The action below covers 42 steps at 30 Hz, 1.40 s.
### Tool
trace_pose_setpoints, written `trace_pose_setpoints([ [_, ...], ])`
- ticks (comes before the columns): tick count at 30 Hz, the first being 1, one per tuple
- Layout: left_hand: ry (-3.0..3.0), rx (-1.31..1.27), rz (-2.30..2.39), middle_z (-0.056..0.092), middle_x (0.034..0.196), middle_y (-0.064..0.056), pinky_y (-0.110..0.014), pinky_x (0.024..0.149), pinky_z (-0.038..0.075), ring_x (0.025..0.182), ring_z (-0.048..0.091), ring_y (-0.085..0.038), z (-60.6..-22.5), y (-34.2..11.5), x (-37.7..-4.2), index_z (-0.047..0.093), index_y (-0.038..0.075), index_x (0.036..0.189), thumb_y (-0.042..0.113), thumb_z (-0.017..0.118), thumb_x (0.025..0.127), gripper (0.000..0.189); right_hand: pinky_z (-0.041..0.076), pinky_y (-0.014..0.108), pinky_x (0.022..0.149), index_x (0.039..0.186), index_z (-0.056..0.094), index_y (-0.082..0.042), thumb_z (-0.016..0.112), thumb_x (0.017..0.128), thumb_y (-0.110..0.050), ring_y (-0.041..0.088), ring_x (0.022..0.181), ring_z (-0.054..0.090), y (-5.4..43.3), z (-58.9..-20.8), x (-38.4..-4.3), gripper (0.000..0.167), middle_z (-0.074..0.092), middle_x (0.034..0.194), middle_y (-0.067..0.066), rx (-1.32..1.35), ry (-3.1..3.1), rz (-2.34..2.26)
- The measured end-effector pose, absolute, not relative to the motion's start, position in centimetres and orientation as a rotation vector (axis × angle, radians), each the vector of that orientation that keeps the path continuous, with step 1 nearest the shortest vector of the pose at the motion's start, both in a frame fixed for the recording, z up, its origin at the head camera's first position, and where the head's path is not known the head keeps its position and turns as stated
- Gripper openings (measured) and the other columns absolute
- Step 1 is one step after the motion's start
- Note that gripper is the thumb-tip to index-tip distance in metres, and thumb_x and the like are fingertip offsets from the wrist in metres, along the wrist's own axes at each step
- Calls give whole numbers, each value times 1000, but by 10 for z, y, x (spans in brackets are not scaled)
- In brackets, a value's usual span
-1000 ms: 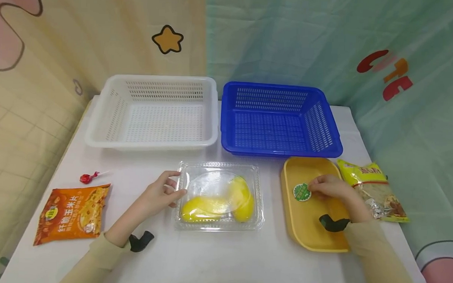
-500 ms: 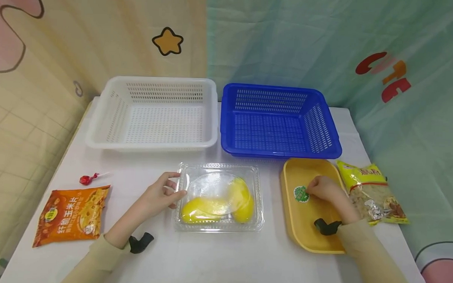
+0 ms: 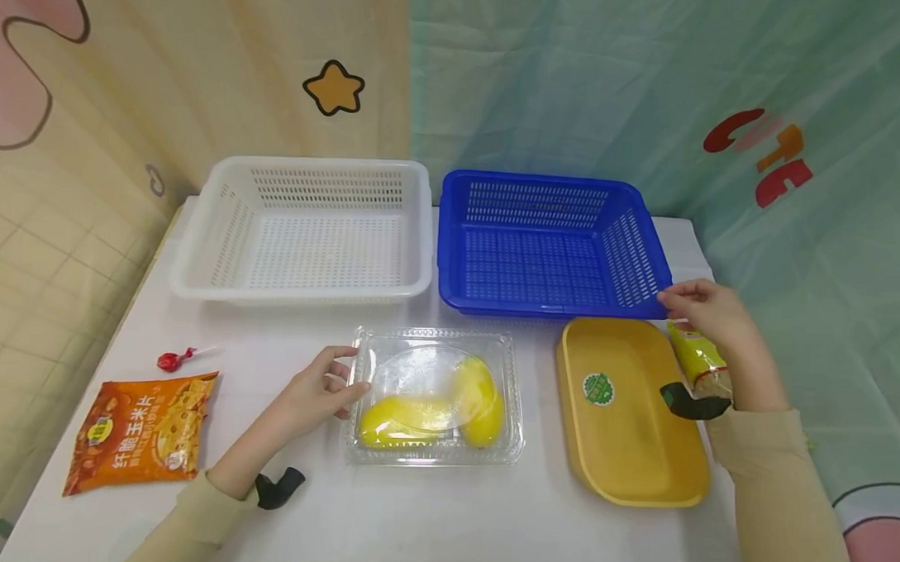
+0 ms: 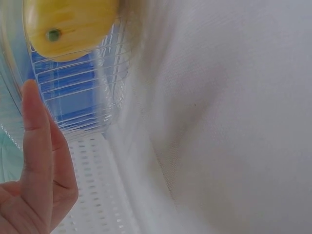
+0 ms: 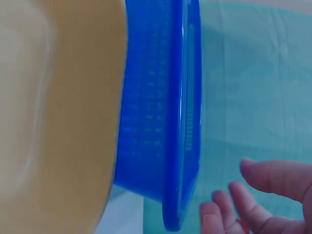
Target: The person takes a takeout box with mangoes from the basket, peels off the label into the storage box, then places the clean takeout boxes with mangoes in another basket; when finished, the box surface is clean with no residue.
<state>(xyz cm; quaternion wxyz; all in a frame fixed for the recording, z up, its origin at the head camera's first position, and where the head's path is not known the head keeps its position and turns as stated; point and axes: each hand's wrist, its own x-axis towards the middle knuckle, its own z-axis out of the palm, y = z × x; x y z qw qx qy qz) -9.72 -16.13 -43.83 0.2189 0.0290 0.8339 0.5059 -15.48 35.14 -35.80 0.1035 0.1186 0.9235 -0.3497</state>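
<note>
A clear plastic clamshell box lies in the middle of the table, with yellow rounded fruit-like pieces inside; one shows a green end spot in the left wrist view. My left hand is at the box's left edge, its fingers mostly straight, the thumb tip on the rim. My right hand hovers by the front right corner of the blue basket. In the right wrist view its fingers are spread apart, holding nothing, beside the basket's rim. Below it stands a yellow tub with a round green sticker.
A white basket stands at the back left. An orange snack bag and a red-wrapped lollipop lie at the left. A yellow food bag lies right of the tub, mostly behind the right arm. Printed curtains enclose the table.
My right hand has left the sticker inside the tub and moved up and right to the blue basket's corner. The left hand and the box have stayed in place.
</note>
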Motion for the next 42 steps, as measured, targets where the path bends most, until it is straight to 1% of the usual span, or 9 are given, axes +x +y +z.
trace_pose_setpoints([
  [3,2297,85,1413,51,114,-20,-30,67,61,80,60,-16,-439,-160,-97,36,3,145,20,69,93,65,56,30,93,131,46,3,47,101,-43,21,101,59,359,-359,-166,56,53,123,21,506,2743,-1125],
  [7,2289,89,1422,51,114,-21,-29,67,61,80,60,-16,-440,-159,-96,36,3,145,20,69,93,64,41,53,111,136,45,-2,45,102,-42,39,127,45,371,-372,-182,53,46,138,23,707,2684,-1261],
  [14,2294,82,1439,51,115,-21,-30,66,61,80,60,-17,-443,-156,-95,37,4,145,21,69,92,64,55,18,87,142,46,-28,54,94,-55,10,106,61,409,-418,-205,56,60,121,-6,861,2567,-1384],
  [26,2396,70,1439,56,112,-17,-29,65,60,73,65,-17,-435,-155,-90,42,10,142,16,70,90,59,44,44,111,153,35,-10,53,98,-48,10,96,57,384,-397,-199,69,53,133,9,798,2494,-1404],
  [30,2402,171,1458,57,113,-17,-29,66,60,79,66,-18,-413,-160,-91,42,11,142,14,70,90,59,49,37,106,150,42,-20,57,95,-50,12,99,60,395,-413,-209,65,57,127,1,880,2492,-1396],
  [34,2375,268,1571,55,115,-20,-29,66,61,86,64,-18,-383,-161,-102,40,5,143,9,67,92,59,57,21,82,147,45,-25,59,91,-56,18,109,60,420,-446,-228,66,56,130,2,903,2541,-1392],
  [37,2361,291,1635,53,117,-20,-29,68,61,88,63,-16,-359,-154,-120,36,5,145,10,65,95,59,58,25,84,148,45,-24,59,89,-60,25,115,60,434,-464,-240,70,55,134,7,875,2592,-1381],
  [39,2371,291,1646,53,117,-19,-29,70,61,88,63,-16,-344,-146,-138,36,6,146,14,64,96,58,55,34,98,148,44,-24,58,88,-63,26,115,60,437,-471,-243,73,55,135,8,857,2603,-1375],
  [42,2367,258,1656,54,118,-18,-33,74,62,93,64,-21,-325,-126,-170,36,10,147,20,62,97,57,53,36,101,149,43,-21,55,89,-63,23,112,61,422,-455,-234,74,54,133,7,845,2606,-1351],
])
